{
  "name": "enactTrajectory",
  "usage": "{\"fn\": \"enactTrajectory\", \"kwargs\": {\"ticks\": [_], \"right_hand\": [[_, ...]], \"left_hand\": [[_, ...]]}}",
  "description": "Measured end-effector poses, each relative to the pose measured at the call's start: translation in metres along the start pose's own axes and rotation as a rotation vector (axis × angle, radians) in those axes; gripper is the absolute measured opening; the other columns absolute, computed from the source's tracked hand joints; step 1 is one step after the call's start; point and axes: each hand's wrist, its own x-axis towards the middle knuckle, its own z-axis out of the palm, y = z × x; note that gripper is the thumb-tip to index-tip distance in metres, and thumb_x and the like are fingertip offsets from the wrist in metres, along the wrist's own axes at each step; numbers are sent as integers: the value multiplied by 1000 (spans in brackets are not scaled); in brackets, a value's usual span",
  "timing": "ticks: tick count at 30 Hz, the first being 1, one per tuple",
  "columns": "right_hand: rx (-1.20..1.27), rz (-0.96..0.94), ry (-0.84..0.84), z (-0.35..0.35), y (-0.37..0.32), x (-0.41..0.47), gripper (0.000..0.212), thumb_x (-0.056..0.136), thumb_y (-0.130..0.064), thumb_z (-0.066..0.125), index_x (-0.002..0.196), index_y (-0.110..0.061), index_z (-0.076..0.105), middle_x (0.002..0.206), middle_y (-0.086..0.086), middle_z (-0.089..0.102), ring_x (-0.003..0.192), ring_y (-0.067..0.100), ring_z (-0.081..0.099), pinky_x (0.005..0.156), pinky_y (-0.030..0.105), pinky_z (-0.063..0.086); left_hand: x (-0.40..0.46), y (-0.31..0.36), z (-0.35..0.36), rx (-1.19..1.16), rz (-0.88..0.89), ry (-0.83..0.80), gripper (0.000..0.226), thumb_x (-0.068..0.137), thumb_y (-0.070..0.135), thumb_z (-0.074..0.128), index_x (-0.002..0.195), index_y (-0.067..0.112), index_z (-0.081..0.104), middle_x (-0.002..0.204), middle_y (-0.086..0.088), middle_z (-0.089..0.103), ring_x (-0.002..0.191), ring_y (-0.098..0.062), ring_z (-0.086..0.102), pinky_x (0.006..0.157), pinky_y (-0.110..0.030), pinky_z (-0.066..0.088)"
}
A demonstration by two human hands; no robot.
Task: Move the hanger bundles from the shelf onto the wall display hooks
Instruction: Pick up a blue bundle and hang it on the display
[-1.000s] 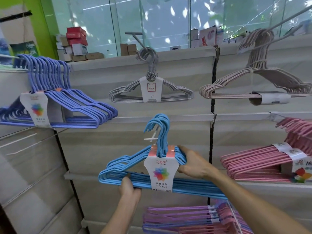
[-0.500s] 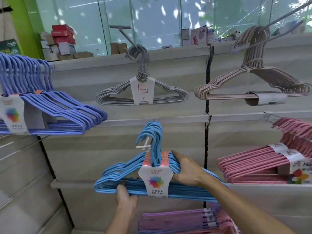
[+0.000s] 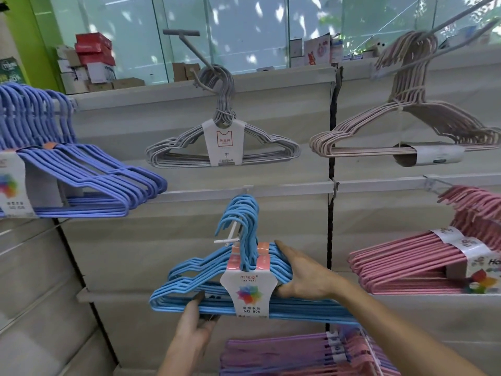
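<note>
A light blue hanger bundle (image 3: 189, 280) with a white card label hangs in front of the wall panel, its hook tops looped over a white display hook (image 3: 227, 238). My left hand (image 3: 196, 324) grips the bundle's bottom bar from below at the left. My right hand (image 3: 303, 275) holds the bundle's right shoulder, thumb under and fingers on top. The bundle's far right end is hidden behind my right forearm.
Other bundles hang on wall hooks: purple-blue (image 3: 81, 180) at left, grey (image 3: 222, 142) above, beige (image 3: 406, 126) upper right, pink (image 3: 433, 261) at right. Purple and pink bundles (image 3: 298, 354) lie below. Boxes (image 3: 92, 61) sit on the top ledge.
The view has shifted right and slightly closer. The blue bundle sits a little lower against the hook, and both hands keep the same grip on it.
</note>
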Motion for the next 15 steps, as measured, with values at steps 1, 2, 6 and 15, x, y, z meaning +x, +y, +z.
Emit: {"fn": "enactTrajectory", "kwargs": {"ticks": [1, 2, 6, 15], "right_hand": [[-2, -13, 7, -1, 1, -2, 119, 68, -54, 75, 159, -26, 4, 158, -3, 30, 138, 17, 39, 116, 41, 34], [-3, -28, 16, -1, 2, -4, 119, 67, -56, 74, 159, -27, 5, 159, -5, 28, 139, 16, 38, 117, 41, 33], [8, -65, 49, -5, 5, -12, 113, 66, -61, 69, 158, -32, 10, 161, -8, 26, 142, 13, 33, 118, 39, 31], [-81, -147, 355, 1, 2, -37, 56, 91, -49, 57, 142, -29, 46, 137, -11, 55, 124, 7, 51, 104, 36, 44]], "left_hand": [[-3, 3, -5, 28, -23, -11, 26, 96, 4, 58, 122, 1, 56, 134, -26, 56, 107, -39, 60, 98, -50, 45], [-5, 5, -10, 60, -46, -25, 32, 97, 5, 56, 129, -1, 53, 137, -28, 54, 116, -41, 58, 103, -50, 43], [-18, 14, -29, 251, -90, -104, 36, 99, 6, 50, 132, -8, 47, 135, -34, 52, 129, -46, 50, 109, -51, 39], [-54, 23, -39, 962, 241, -181, 19, 100, 12, 57, 104, -6, 62, 91, -23, 75, 74, -35, 71, 59, -38, 58]]}}
